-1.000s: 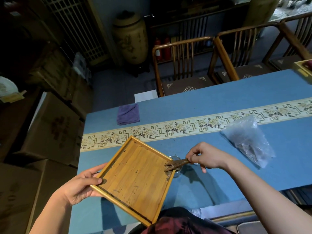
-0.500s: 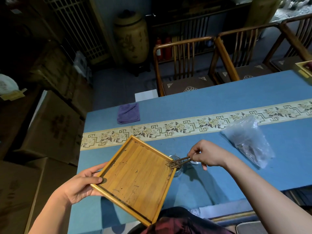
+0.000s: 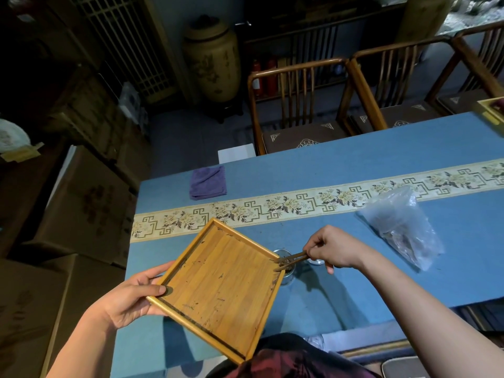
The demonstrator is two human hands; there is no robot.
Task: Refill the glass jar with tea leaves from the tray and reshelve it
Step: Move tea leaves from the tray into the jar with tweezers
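a: where's the tray [image 3: 218, 285]?

b: held up off the table [image 3: 354, 296], tilted, one corner over the jar [image 3: 285, 268]. the left hand [image 3: 131, 298] grips its left corner, thumb on top of the rim and fingers underneath.

a: and the right hand [image 3: 334, 251]?

b: it pinches wooden tongs [image 3: 290, 261] between thumb and fingers. the tong tips sit at the tray's right corner, right above the jar mouth, arms close together.

a: any leaves [image 3: 273, 285] there?

b: a thin dark line of bits along the tray's right edge and a few specks on the boards. whether the tongs hold any i cannot tell.

a: the jar itself?

b: clear glass, standing on the blue cloth, partly hidden behind the tray corner and tongs. how full it is i can't make out. something small and clear lies just right of it under the hand, maybe its lid, not certain.

a: what else is on the table?

b: a plastic bag [image 3: 403, 227] to the right with dark stuff inside, a folded purple cloth [image 3: 207, 182] at the far left, and a patterned runner [image 3: 272, 207] across the middle. chairs [image 3: 297, 105] stand behind.
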